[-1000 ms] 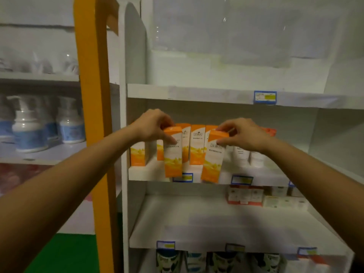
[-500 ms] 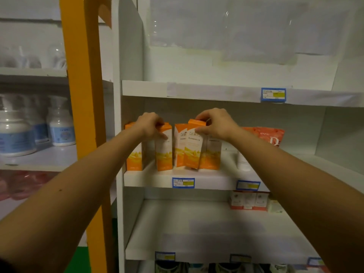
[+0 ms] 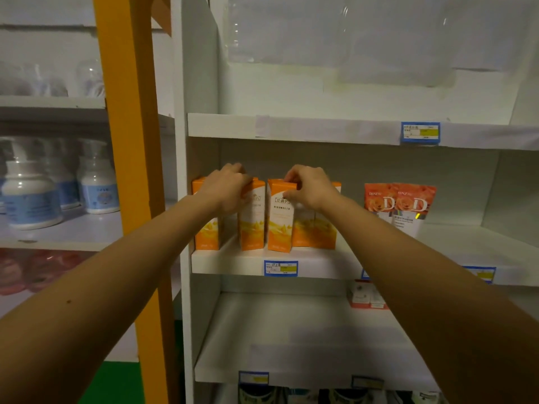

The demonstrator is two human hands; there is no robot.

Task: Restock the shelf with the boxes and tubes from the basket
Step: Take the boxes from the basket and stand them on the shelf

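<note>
Both boxes now stand upright on the shelf [image 3: 320,262], no longer tilted at its front edge. Left hand [image 3: 226,189] clasps the top of one box [image 3: 252,225]; right hand [image 3: 309,186] pinches the next box [image 3: 280,223]. Each is tall, white above, orange below, with an orange cap.

We see the boxes [image 3: 280,217] as printed card with a slight sheen, orange and white. The shelf [image 3: 320,262] looks like smooth, matt white painted board, its front edge carrying paper labels [image 3: 280,268]. The tubes [image 3: 408,205] at the right look like glossy plastic. The post [image 3: 128,141] is matt orange. The bottles [image 3: 29,196] look like shiny plastic.
</note>
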